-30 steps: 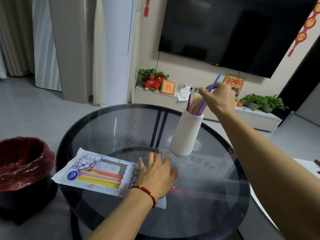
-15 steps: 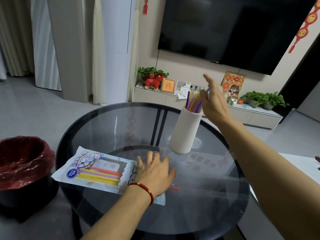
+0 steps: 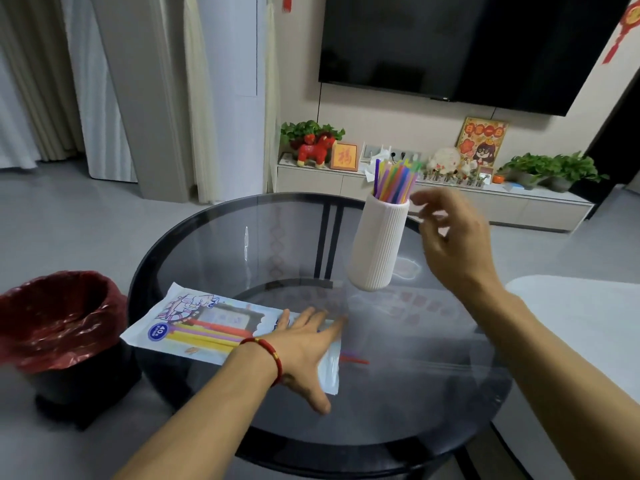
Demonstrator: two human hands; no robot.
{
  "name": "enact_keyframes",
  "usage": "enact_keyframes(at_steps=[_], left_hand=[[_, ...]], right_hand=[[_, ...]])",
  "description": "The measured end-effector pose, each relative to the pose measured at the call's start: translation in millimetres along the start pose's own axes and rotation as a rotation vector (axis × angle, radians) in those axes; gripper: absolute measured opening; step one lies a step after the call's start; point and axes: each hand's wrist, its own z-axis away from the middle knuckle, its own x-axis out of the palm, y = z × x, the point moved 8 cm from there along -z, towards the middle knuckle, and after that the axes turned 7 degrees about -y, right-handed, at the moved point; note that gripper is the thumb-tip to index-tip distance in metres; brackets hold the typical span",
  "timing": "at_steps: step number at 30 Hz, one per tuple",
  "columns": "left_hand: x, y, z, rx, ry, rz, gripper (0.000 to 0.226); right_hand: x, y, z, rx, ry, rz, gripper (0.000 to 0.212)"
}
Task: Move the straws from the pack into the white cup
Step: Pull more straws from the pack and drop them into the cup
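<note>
A tall ribbed white cup stands on the round glass table and holds several coloured straws. The straw pack lies flat at the table's left, with yellow, purple and red straws inside. A red straw tip pokes out of its open right end. My left hand lies flat on that end of the pack, fingers spread. My right hand hovers just right of the cup, fingers apart, holding nothing.
A black bin with a red liner stands on the floor left of the table. A white surface sits at the right edge. Behind are a low TV cabinet with plants and ornaments, and a wall-mounted TV.
My right hand let go of the blue straw into the cup, opened, and dropped down to the right of the cup. My left hand stayed pressed on the pack.
</note>
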Motion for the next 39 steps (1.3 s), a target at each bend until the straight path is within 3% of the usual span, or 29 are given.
enact_keyframes(at_steps=[4,7,10,13,16,19,29,34,39], left_hand=[[-4,-10,1,-0.042,-0.020,-0.060,0.136],[-10,-11,0,-0.052,0.023,-0.076,0.132],[-16,-2,1,-0.051,0.108,-0.115,0.123],[-25,12,4,-0.050,0.240,-0.162,0.111],[-38,27,10,-0.031,0.402,-0.232,0.102],[-49,39,13,-0.057,0.505,-0.382,0.108],[-49,67,9,-0.102,0.475,-0.690,0.131],[-49,57,9,-0.105,0.459,-0.623,0.130],[-47,36,11,-0.148,0.470,-0.478,0.120]], right_hand=[[29,30,63,0.274,-0.144,-0.195,0.027],[66,49,99,0.413,-0.350,-0.239,0.031],[99,64,126,0.530,-0.510,-0.292,0.022],[115,67,141,0.641,-0.568,-0.410,0.020],[123,60,151,0.727,-0.586,-0.571,0.024],[133,45,159,0.797,-0.621,-0.800,0.027],[141,27,167,0.836,-0.657,-1.090,0.024],[142,30,169,0.900,-0.614,-1.157,0.023],[132,43,156,0.854,-0.509,-1.029,0.015]])
